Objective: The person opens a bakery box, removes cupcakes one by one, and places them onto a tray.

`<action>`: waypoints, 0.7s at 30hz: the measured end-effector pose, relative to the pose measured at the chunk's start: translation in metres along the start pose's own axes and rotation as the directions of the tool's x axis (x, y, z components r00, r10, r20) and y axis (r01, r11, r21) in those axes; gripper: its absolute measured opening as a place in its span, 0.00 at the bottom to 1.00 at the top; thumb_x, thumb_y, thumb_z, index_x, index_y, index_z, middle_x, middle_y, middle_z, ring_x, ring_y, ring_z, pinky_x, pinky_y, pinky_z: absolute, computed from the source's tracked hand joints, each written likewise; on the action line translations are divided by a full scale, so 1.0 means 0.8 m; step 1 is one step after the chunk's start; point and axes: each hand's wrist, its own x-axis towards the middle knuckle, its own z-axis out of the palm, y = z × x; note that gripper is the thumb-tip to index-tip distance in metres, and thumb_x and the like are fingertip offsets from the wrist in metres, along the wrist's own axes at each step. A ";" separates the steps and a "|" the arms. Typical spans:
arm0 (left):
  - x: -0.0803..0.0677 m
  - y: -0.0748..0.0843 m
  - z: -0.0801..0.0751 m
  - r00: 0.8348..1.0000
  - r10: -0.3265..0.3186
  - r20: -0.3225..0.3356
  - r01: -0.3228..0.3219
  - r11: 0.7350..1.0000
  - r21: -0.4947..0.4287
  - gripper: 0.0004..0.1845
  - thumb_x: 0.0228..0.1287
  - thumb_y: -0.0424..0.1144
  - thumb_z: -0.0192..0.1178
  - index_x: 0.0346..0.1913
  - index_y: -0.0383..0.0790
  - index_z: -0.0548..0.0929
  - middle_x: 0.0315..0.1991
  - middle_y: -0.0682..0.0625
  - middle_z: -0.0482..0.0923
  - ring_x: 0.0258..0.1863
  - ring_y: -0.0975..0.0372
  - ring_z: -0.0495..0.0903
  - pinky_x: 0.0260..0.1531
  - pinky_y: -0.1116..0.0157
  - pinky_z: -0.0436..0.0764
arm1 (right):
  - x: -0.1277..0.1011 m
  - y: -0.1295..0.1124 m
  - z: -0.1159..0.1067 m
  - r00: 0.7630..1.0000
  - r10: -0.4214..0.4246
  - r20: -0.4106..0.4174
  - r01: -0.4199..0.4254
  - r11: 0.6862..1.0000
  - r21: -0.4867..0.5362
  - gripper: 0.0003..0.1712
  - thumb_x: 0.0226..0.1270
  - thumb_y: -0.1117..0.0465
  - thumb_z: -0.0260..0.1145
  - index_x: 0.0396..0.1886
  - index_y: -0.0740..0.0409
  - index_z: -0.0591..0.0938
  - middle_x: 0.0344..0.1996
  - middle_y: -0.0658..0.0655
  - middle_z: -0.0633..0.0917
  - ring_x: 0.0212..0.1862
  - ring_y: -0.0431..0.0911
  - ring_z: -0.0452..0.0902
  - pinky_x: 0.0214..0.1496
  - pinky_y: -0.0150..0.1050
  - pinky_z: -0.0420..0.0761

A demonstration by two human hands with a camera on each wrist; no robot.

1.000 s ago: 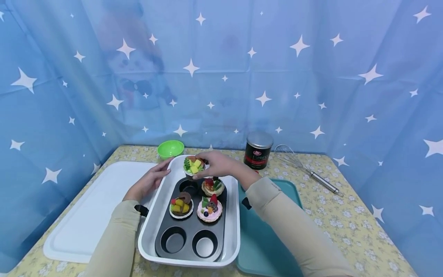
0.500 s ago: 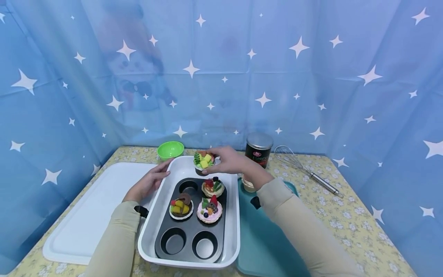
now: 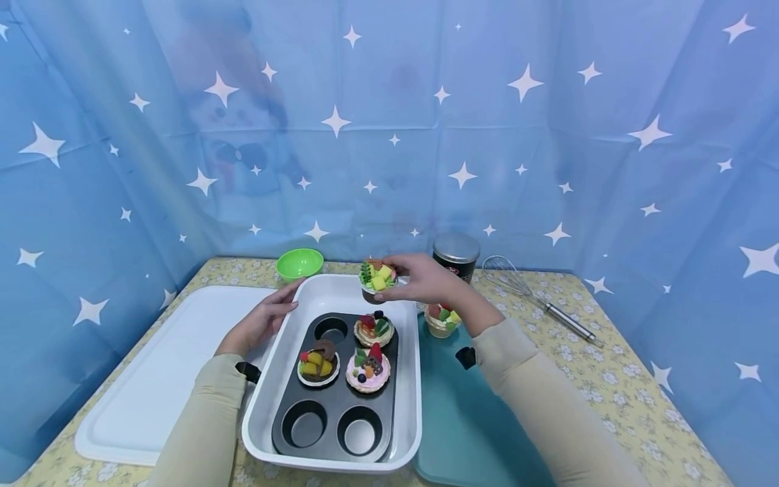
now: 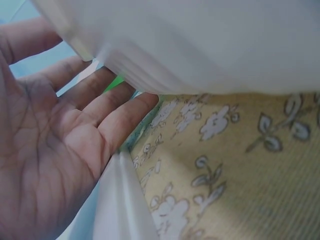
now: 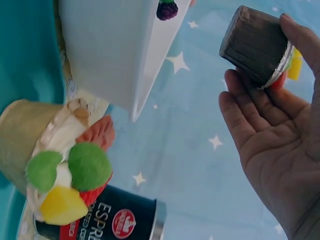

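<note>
Right hand (image 3: 426, 281): fingertips pinch a dark-cased cupcake (image 3: 377, 276), held in the air over the far right corner of the white dish (image 3: 410, 379).
Left hand (image 3: 258, 323): fingers straight, resting against the dish's left rim.
Muffin tin (image 3: 335, 419): in the dish, three cupcakes in its cups.
Teal tray (image 3: 462, 419): right of the dish, one cupcake (image 3: 442, 319) at its far end.

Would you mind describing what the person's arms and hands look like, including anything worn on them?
Both arms wear long, plain beige sleeves reaching to the wrists. A small black device sits at each cuff, by the left hand and the right hand. The hands themselves are bare: no gloves, rings or markings show on the fingers.
</note>
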 end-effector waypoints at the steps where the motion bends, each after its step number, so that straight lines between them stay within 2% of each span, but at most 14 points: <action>1: 0.000 0.000 0.000 1.000 0.000 0.002 0.000 1.000 -0.002 0.35 0.77 0.35 0.48 0.82 0.52 0.52 0.81 0.50 0.46 0.74 0.53 0.63 0.58 0.67 0.78 | -0.003 0.001 -0.002 1.000 0.004 -0.007 -0.004 1.000 0.003 0.41 0.58 0.38 0.74 0.69 0.45 0.75 0.52 0.47 0.81 0.56 0.44 0.79 0.57 0.47 0.81; 6: -0.003 0.002 -0.001 1.000 0.000 0.007 0.000 1.000 -0.008 0.35 0.76 0.34 0.48 0.82 0.51 0.52 0.81 0.50 0.46 0.74 0.52 0.61 0.58 0.67 0.78 | -0.018 0.008 -0.010 0.997 0.065 -0.042 -0.066 0.998 -0.023 0.43 0.58 0.37 0.74 0.71 0.45 0.74 0.55 0.48 0.80 0.62 0.48 0.77 0.61 0.51 0.80; 10: -0.004 0.002 0.000 1.000 -0.003 0.002 0.003 1.000 0.000 0.36 0.75 0.33 0.49 0.81 0.51 0.53 0.81 0.50 0.46 0.76 0.49 0.56 0.58 0.68 0.78 | -0.032 0.014 -0.019 0.992 0.094 -0.082 -0.099 0.993 -0.058 0.42 0.59 0.38 0.74 0.70 0.48 0.74 0.49 0.48 0.81 0.47 0.47 0.81 0.45 0.46 0.84; 13: -0.005 0.003 -0.001 1.000 -0.011 0.010 0.011 1.000 0.009 0.37 0.74 0.33 0.51 0.81 0.53 0.53 0.81 0.49 0.46 0.75 0.51 0.60 0.59 0.67 0.77 | -0.045 0.020 -0.025 0.989 0.095 -0.113 -0.101 0.994 -0.044 0.41 0.59 0.40 0.75 0.69 0.50 0.76 0.45 0.50 0.82 0.39 0.46 0.79 0.38 0.44 0.82; 18: -0.010 0.005 -0.006 0.997 -0.030 0.075 0.034 0.998 -0.049 0.41 0.71 0.29 0.52 0.82 0.54 0.51 0.81 0.47 0.46 0.69 0.59 0.69 0.60 0.63 0.78 | -0.068 0.032 -0.035 0.980 0.119 -0.162 -0.119 0.993 0.011 0.42 0.58 0.41 0.76 0.69 0.52 0.76 0.49 0.51 0.84 0.52 0.46 0.81 0.47 0.45 0.84; 21: -0.013 0.006 -0.009 0.992 -0.030 0.119 0.040 0.995 -0.086 0.44 0.69 0.25 0.52 0.82 0.53 0.47 0.81 0.44 0.45 0.67 0.61 0.71 0.60 0.61 0.78 | -0.084 0.042 -0.040 0.973 0.138 -0.187 -0.134 0.990 0.033 0.42 0.58 0.41 0.76 0.70 0.52 0.75 0.49 0.53 0.84 0.51 0.48 0.82 0.45 0.45 0.84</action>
